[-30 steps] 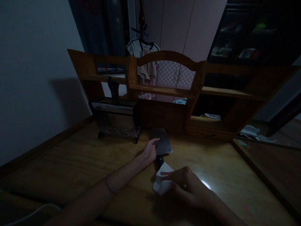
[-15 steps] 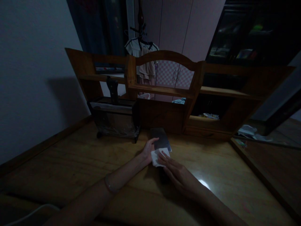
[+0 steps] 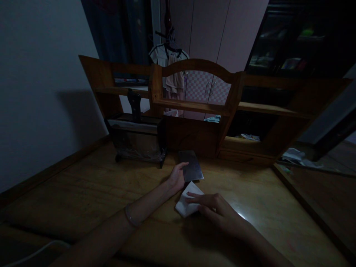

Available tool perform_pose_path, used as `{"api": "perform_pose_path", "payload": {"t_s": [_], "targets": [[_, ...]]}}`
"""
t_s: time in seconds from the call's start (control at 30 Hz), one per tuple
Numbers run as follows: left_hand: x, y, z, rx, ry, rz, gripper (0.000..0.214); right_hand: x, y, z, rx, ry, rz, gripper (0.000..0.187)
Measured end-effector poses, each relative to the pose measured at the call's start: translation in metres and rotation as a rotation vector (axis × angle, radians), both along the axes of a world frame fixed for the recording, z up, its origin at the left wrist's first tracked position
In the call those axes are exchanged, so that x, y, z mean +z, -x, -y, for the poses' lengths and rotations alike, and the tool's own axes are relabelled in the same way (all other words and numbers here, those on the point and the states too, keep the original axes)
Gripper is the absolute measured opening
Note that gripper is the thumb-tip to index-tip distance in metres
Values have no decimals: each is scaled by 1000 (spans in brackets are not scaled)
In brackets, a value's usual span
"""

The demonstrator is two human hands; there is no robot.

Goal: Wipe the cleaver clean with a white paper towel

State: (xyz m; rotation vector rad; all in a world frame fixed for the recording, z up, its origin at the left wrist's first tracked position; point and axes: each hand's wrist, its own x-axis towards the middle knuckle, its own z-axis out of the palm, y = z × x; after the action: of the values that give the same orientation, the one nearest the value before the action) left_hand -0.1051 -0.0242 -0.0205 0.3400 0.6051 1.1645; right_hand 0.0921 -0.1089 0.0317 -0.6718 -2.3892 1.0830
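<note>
A cleaver (image 3: 191,170) with a broad dark blade lies flat on the wooden desk (image 3: 91,193). My left hand (image 3: 177,177) rests on the blade's left edge, thumb on top, fingers closed against it. My right hand (image 3: 213,205) presses a folded white cloth (image 3: 186,202) down just below the blade, over where the handle lies. The handle is hidden under the cloth and hand. A thin bracelet (image 3: 129,218) circles my left wrist.
A knife block (image 3: 137,139) with a dark handle sticking up stands at the back left. Behind the cleaver rises a wooden shelf unit (image 3: 205,107) with small items in its compartments. A wall runs along the left. The room is dim.
My right hand drew the white cloth back down from the blade towards the handle, after pushing it up onto the blade half a second ago. My left hand stayed on the blade.
</note>
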Motion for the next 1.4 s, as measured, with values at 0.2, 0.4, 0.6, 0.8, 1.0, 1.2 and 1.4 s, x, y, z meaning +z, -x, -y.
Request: {"api": "perform_pose_path", "payload": {"t_s": [0.2, 0.4, 0.6, 0.8, 1.0, 1.2, 1.4], "targets": [[2, 0, 1, 2, 15, 2, 20, -2, -1, -1, -34, 23, 32, 31], [3, 0, 1, 11, 16, -10, 21, -3, -3, 0, -51, 29, 78, 31], [4, 0, 2, 3, 26, 34, 23, -18, -12, -14, -194, -32, -33, 46], [0, 1, 0, -25, 24, 41, 21, -20, -11, -17, -548, -136, -254, 40], [0, 4, 0, -86, 67, -37, 21, -19, 7, -9, -222, -190, -84, 41], [0, 5, -1, -136, 54, 31, 24, -23, 14, -4, -38, -221, 113, 42], [-8, 7, -4, -167, 19, 30, 28, -31, 14, -5, -91, -277, 158, 45]]}}
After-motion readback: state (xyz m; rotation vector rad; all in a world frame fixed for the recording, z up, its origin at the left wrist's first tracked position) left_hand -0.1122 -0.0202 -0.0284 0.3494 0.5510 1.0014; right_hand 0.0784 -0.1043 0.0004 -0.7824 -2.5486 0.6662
